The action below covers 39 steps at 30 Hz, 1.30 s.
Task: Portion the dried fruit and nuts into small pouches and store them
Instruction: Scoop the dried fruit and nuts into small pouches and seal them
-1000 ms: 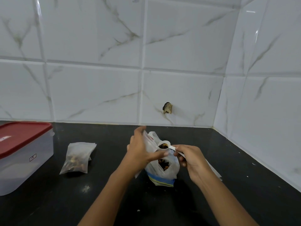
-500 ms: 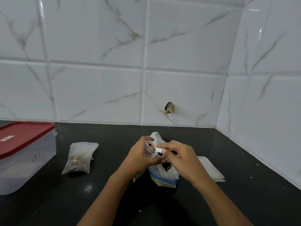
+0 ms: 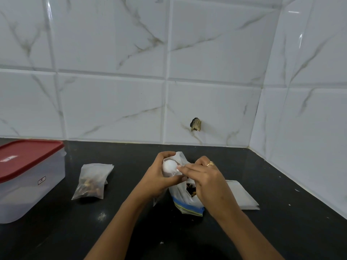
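Note:
My left hand (image 3: 159,177) grips a small clear pouch (image 3: 158,198) at its mouth, above the black counter. My right hand (image 3: 204,177) pinches the handle of a white plastic spoon (image 3: 170,166), whose bowl is turned over at the pouch's mouth inside my left hand. Just behind and below stands the big zip bag (image 3: 187,203) with a blue strip, dried fruit and nuts showing dark inside it. A filled small pouch (image 3: 92,182) lies flat to the left.
A clear storage box with a red lid (image 3: 24,158) stands at the far left. A stack of flat white pouches (image 3: 242,196) lies right of the zip bag. White tiled walls meet in a corner at the back right.
My right hand carried the spoon up out of the zip bag and leftward, then turned its bowl over at the mouth of the small pouch in my left hand.

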### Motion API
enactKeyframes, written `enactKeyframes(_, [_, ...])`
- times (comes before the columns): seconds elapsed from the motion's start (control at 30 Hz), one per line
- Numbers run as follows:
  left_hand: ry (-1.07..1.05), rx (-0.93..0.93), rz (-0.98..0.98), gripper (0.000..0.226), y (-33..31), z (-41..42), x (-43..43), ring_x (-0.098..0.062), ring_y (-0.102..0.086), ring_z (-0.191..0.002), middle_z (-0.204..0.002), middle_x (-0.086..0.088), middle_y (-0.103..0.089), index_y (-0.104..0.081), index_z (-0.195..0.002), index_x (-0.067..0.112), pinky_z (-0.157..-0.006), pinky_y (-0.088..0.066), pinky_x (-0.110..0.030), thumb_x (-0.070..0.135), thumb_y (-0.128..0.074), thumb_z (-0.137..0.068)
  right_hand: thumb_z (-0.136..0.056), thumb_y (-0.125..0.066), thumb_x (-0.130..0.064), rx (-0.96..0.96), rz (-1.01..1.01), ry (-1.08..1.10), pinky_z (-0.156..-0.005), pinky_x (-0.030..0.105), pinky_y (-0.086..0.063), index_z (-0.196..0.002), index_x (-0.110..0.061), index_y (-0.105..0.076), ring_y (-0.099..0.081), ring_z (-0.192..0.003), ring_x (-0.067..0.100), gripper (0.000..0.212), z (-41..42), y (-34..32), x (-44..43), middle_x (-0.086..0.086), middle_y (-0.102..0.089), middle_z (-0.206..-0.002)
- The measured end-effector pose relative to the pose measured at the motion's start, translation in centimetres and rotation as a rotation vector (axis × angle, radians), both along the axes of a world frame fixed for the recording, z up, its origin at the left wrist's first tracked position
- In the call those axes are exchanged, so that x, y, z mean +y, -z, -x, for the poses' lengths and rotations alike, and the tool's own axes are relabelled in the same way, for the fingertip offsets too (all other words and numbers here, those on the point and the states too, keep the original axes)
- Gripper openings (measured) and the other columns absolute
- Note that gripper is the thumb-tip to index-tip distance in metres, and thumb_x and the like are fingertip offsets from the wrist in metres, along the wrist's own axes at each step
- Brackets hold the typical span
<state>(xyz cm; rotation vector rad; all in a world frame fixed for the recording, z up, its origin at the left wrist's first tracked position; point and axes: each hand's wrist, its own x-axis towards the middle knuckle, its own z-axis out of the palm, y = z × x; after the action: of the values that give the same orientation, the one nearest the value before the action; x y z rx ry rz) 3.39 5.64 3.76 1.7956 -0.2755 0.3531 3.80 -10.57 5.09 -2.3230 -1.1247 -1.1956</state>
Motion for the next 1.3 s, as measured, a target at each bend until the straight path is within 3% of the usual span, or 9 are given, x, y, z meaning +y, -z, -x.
enactKeyframes(0.13, [0.012, 0.001, 0.032, 0.056, -0.2, 0.2, -0.1, -0.008, -0.058, -0.099, -0.111, 0.003, -0.056, -0.044, -0.118, 0.022, -0.075, -0.051, -0.013, 0.009, -0.075, -0.073, -0.074, -0.058, -0.001, 0.02, -0.174, -0.01, -0.072, 0.015, -0.044, -0.093, -0.008, -0.075, -0.056, -0.073, 0.011, 0.027, 0.3, -0.2, 0.0, -0.001, -0.074, -0.079])
enactKeyframes(0.23, [0.0, 0.043, 0.054, 0.055, -0.1, 0.1, -0.1, -0.006, -0.058, -0.096, -0.11, 0.001, -0.057, -0.044, -0.116, 0.024, -0.07, -0.05, -0.013, 0.012, -0.075, -0.073, -0.077, -0.065, 0.008, 0.344, -0.469, -0.088, -0.071, 0.004, -0.044, -0.102, -0.016, -0.072, -0.059, -0.075, 0.005, 0.035, 0.6, -0.5, -0.1, -0.006, -0.07, -0.078])
enactKeyframes(0.4, [-0.177, 0.122, 0.037, 0.061, -0.1, -0.1, -0.4, -0.005, -0.051, -0.096, -0.109, 0.009, -0.048, -0.039, -0.122, 0.02, -0.07, -0.043, -0.013, 0.022, -0.076, -0.074, -0.086, -0.058, -0.003, 0.85, -0.757, -0.01, -0.067, 0.012, -0.046, -0.093, -0.023, -0.074, -0.059, -0.073, 0.0, 0.026, 1.2, -1.8, -1.1, -0.004, -0.072, -0.084])
enactKeyframes(0.53, [-0.285, 0.215, -0.109, 0.069, 0.1, 0.0, -0.7, -0.011, -0.045, -0.102, -0.112, 0.005, -0.042, -0.035, -0.126, 0.013, -0.076, -0.043, -0.02, 0.019, -0.078, -0.072, -0.083, -0.056, 0.001, 0.97, -0.481, 0.238, -0.054, 0.006, -0.04, -0.101, -0.012, -0.073, -0.052, -0.068, 0.007, 0.027, 0.9, -1.3, -1.4, 0.004, -0.065, -0.096])
enactKeyframes(0.67, [-0.359, 0.325, -0.247, 0.071, 0.7, 0.2, -0.4, -0.025, -0.048, -0.114, -0.129, -0.01, -0.041, -0.033, -0.129, 0.009, -0.094, -0.047, -0.039, 0.013, -0.074, -0.07, -0.089, -0.047, -0.004, 0.967, -0.25, 0.351, -0.082, 0.032, -0.054, -0.113, -0.019, -0.067, -0.063, -0.085, 0.024, 0.035, 1.0, -0.8, -0.8, 0.013, -0.062, -0.113])
enactKeyframes(0.8, [-0.45, 0.348, -0.376, 0.067, 0.7, 1.4, -0.6, -0.027, -0.046, -0.115, -0.129, -0.009, -0.036, -0.032, -0.128, 0.011, -0.091, -0.045, -0.034, 0.019, -0.071, -0.074, -0.093, -0.048, -0.011, 0.987, 0.254, 0.605, -0.096, 0.031, -0.045, -0.136, -0.021, -0.046, -0.052, -0.115, 0.022, 0.044, 1.3, -2.5, 0.3, 0.007, -0.048, -0.133])
enactKeyframes(0.97, [-0.491, 0.348, -0.366, 0.062, 0.8, 2.2, -1.3, -0.026, -0.048, -0.113, -0.132, -0.008, -0.034, -0.029, -0.129, 0.011, -0.078, -0.035, -0.028, 0.025, -0.065, -0.081, -0.09, -0.055, -0.016, 1.106, 0.606, 0.665, -0.101, 0.034, -0.039, -0.137, -0.014, -0.038, -0.043, -0.125, 0.024, 0.05, 0.6, -2.8, 1.6, 0.01, -0.042, -0.136])
enactKeyframes(1.13, [-0.416, 0.376, -0.157, 0.06, 0.8, 1.8, -2.2, -0.02, -0.041, -0.104, -0.135, -0.012, -0.03, -0.029, -0.132, 0.007, -0.082, -0.04, -0.03, 0.019, -0.062, -0.084, -0.091, -0.041, -0.005, 0.823, 0.035, 0.374, -0.089, 0.028, -0.049, -0.119, -0.016, -0.064, -0.06, -0.102, 0.022, 0.038, 0.2, -0.1, 0.1, 0.008, -0.062, -0.117])
enactKeyframes(1.3, [-0.337, 0.366, 0.096, 0.054, 1.5, 1.7, -2.7, -0.017, -0.042, -0.103, -0.129, -0.006, -0.03, -0.031, -0.13, 0.012, -0.078, -0.042, -0.028, 0.008, -0.058, -0.084, -0.091, -0.038, -0.004, 0.908, -0.114, 0.309, -0.087, 0.031, -0.051, -0.113, -0.018, -0.068, -0.062, -0.097, 0.026, 0.04, 0.2, 0.3, 0.0, 0.012, -0.06, -0.12])
